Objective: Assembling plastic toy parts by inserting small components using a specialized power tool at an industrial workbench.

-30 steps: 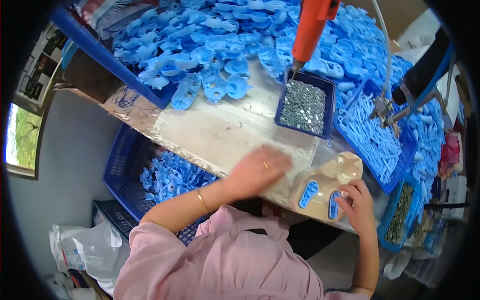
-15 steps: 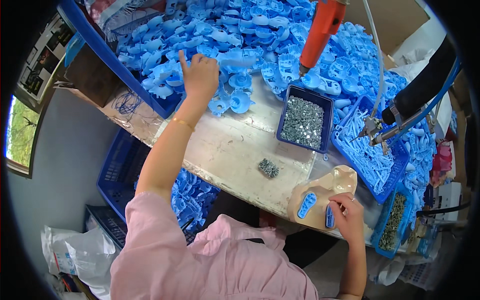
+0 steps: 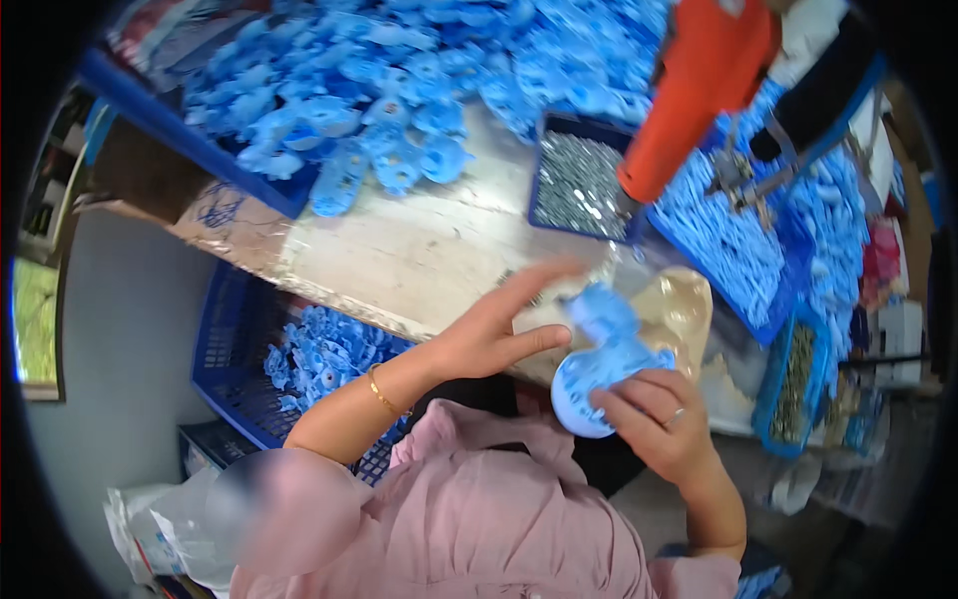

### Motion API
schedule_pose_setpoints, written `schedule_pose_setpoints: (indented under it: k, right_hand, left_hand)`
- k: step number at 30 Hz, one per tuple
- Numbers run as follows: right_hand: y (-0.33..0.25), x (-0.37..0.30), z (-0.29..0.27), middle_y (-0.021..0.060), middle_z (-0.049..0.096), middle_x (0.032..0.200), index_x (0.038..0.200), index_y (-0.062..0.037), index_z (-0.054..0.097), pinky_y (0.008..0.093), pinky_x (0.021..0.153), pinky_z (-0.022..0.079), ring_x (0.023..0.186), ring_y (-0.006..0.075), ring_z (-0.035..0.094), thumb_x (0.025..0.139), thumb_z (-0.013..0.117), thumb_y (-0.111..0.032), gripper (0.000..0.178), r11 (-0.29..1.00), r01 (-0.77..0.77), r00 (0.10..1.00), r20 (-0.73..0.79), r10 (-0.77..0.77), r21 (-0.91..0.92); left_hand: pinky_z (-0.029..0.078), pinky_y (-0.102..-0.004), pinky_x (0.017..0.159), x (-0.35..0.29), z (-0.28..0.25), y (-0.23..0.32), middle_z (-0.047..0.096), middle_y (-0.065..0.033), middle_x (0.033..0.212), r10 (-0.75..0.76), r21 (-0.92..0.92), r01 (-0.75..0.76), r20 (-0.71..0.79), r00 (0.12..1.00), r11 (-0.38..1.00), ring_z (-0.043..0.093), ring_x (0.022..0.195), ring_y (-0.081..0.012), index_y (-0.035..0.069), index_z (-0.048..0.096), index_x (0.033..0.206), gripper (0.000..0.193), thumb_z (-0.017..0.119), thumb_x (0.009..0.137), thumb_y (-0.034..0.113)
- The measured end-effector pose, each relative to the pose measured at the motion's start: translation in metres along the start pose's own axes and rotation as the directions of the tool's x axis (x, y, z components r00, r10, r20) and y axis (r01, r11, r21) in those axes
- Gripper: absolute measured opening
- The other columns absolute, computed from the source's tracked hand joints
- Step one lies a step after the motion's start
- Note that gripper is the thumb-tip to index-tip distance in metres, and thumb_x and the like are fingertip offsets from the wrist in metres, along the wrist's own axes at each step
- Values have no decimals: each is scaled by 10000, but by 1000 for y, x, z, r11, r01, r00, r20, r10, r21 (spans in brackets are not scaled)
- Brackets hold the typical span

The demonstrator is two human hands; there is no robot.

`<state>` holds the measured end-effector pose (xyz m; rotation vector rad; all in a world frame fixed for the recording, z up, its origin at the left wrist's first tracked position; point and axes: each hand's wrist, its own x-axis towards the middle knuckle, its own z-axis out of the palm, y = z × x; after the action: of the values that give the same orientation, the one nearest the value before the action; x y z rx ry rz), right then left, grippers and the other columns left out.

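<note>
The blue plastic part [image 3: 597, 369] is in the right hand [image 3: 664, 419], thumb and fingers clamped on its side, and partly hides the beige fixture [image 3: 687, 299] (whether they touch, I cannot tell). The left hand [image 3: 499, 324] is just beside it, thumb and fingers apart. A firm side grip would likely steady it best, kept clear of the orange screwdriver [image 3: 704, 100] beyond.

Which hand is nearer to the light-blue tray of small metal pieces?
Right. The right hand, holding a blue plastic part, is left of the tray; the left hand is farther left, on the part's other side.
</note>
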<state>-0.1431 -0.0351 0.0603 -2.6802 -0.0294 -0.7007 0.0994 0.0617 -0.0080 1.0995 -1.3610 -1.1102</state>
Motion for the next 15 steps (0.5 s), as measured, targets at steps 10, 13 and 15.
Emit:
schedule_pose_setpoints:
  k: [10, 13, 15]
  right_hand:
    - [23, -57, 24, 26, 629, 906, 1081, -83, 728, 344, 640, 507, 784, 215, 602, 703, 669, -30, 385, 882, -351, 935, -63, 349, -316]
    - [28, -67, 34, 39, 670, 976, 1107, -87, 730, 349, 697, 530, 815, 237, 616, 737, 684, -39, 376, 873, -380, 918, -8, 397, -306]
    - [29, -69, 31, 39, 669, 996, 1132, -89, 721, 349, 714, 533, 835, 238, 614, 739, 671, -32, 400, 879, -373, 919, 16, 395, -297]
  left_hand:
    - [308, -473, 1177, 27, 62, -28, 397, -221, 1521, 121, 561, -113, 23, 992, 820, 355, 1428, -425, -2, 304, 1521, 899, 798, 794, 186]
    - [313, -479, 1173, 27, 66, -35, 414, -233, 1500, 96, 569, -109, 53, 994, 815, 370, 1415, -434, -3, 333, 1497, 857, 778, 780, 141]
    - [316, -474, 1171, 27, 69, -31, 420, -228, 1495, 91, 579, -99, 44, 995, 809, 370, 1413, -436, 0, 340, 1486, 829, 756, 780, 123]
